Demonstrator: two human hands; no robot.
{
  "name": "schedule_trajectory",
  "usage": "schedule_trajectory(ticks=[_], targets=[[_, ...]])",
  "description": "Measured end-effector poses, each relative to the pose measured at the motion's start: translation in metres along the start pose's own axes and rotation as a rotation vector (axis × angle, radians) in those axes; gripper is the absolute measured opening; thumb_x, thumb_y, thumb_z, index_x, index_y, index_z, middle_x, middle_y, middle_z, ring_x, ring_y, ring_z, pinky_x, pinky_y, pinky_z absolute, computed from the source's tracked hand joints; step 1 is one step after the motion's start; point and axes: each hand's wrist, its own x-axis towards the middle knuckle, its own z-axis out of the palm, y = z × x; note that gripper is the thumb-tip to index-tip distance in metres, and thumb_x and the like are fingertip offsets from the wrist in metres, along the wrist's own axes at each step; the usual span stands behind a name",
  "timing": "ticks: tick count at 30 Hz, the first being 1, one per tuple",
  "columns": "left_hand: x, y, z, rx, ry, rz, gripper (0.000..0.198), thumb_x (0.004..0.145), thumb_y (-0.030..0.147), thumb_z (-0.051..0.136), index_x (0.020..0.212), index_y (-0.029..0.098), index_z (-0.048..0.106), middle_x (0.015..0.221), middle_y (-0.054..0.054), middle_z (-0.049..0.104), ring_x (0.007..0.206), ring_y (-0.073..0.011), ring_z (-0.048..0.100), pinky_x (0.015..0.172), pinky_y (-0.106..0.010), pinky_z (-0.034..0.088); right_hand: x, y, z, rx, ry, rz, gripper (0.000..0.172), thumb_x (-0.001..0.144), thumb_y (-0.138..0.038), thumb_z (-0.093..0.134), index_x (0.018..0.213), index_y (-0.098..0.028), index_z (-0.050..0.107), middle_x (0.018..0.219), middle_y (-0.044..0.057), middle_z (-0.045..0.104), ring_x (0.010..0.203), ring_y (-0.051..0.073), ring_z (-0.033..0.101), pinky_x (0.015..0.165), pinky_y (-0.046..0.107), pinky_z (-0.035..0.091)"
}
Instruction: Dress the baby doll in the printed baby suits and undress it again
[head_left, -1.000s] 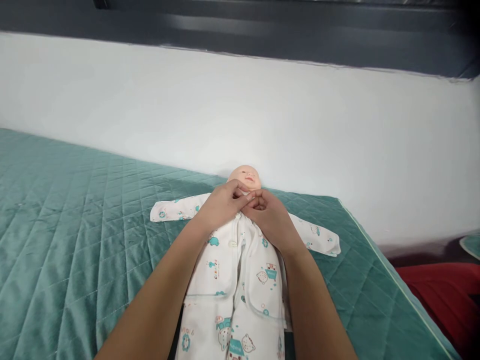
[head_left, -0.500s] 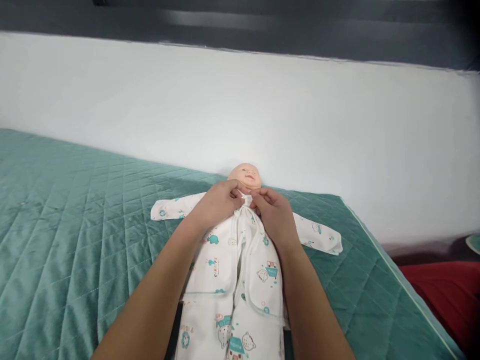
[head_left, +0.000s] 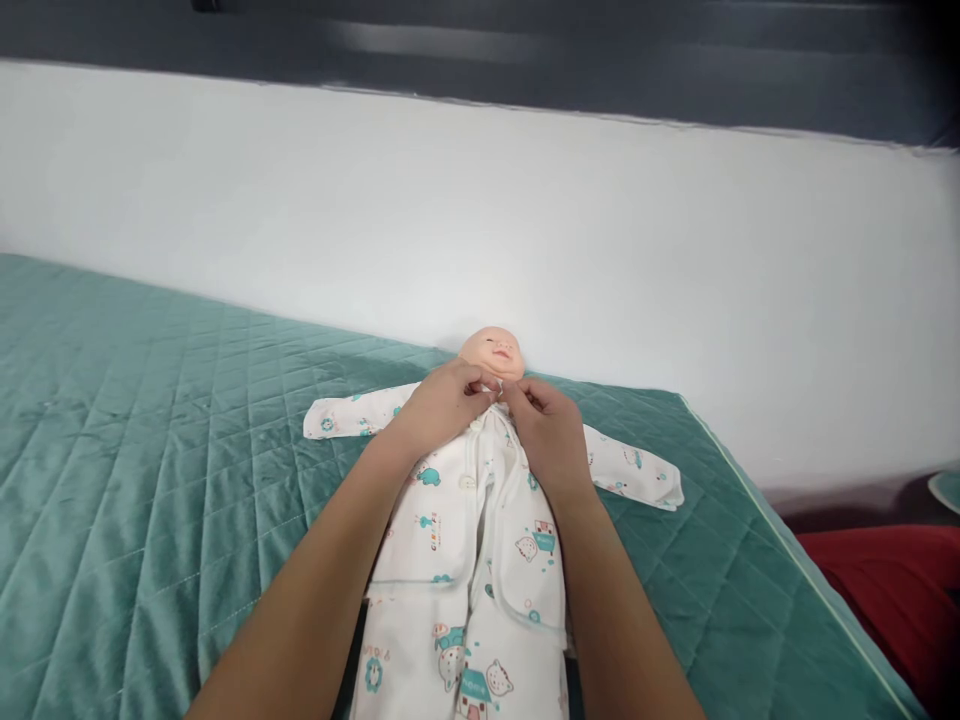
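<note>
A baby doll point(head_left: 493, 352) lies on its back on a teal quilted bed cover point(head_left: 150, 440), its head toward the white wall. It wears a white romper point(head_left: 457, 540) printed with teal cartoon animals, sleeves spread to both sides. My left hand point(head_left: 441, 405) and my right hand point(head_left: 546, 430) meet at the neckline just under the doll's chin. Both pinch the fabric of the collar there, fingers closed. What lies between the fingertips is too small to make out.
A white wall point(head_left: 600, 230) runs behind the bed, with a dark band above it. The bed's right edge point(head_left: 757, 520) drops off to a red surface point(head_left: 892, 590) at the lower right. Open quilt stretches away to the left.
My hands were overlapped at the doll's neck a second ago; they have drawn slightly apart and now pinch the collar side by side. The doll has not moved.
</note>
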Motion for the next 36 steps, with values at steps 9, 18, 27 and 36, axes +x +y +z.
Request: schedule_trajectory(ticks=[9, 18, 27, 36], targets=[[-0.001, -0.002, 0.000, -0.098, 0.002, -0.070, 0.011, 0.083, 0.025, 0.054, 0.074, 0.019, 0.059, 0.075, 0.001, 0.061, 0.069, -0.0138, 0.053, 0.066, -0.027, 0.040, 0.000, 0.002, 0.000, -0.038, 0.017, 0.002, 0.028, 0.085, -0.042, 0.056, 0.071, -0.020, 0.067, 0.064, -0.003, 0.058, 0.061, 0.013, 0.044, 0.058, 0.026, 0.032], [0.004, -0.006, 0.004, -0.163, 0.032, -0.129, 0.015, 0.086, 0.028, 0.055, 0.081, 0.017, 0.064, 0.087, -0.003, 0.069, 0.080, -0.0169, 0.060, 0.076, -0.029, 0.044, -0.002, -0.001, 0.000, -0.062, 0.030, -0.024, 0.037, 0.084, -0.040, 0.058, 0.056, -0.020, 0.045, 0.056, -0.005, 0.039, 0.058, 0.011, 0.034, 0.055, 0.026, 0.027], [0.007, -0.013, 0.006, -0.151, 0.080, -0.034, 0.017, 0.088, 0.026, 0.054, 0.088, 0.018, 0.069, 0.098, -0.004, 0.073, 0.091, -0.0180, 0.064, 0.085, -0.031, 0.046, -0.003, -0.001, 0.000, -0.055, 0.041, -0.045, 0.039, 0.086, -0.041, 0.056, 0.055, -0.019, 0.046, 0.057, -0.003, 0.045, 0.062, 0.012, 0.041, 0.058, 0.026, 0.031], [0.001, -0.008, -0.004, -0.182, -0.025, 0.032, 0.022, 0.090, 0.028, 0.051, 0.090, 0.020, 0.071, 0.104, -0.003, 0.073, 0.097, -0.0178, 0.065, 0.087, -0.028, 0.047, -0.003, 0.000, 0.000, -0.032, 0.009, -0.053, 0.039, 0.085, -0.042, 0.057, 0.055, -0.018, 0.056, 0.063, -0.001, 0.057, 0.065, 0.014, 0.049, 0.060, 0.026, 0.034]])
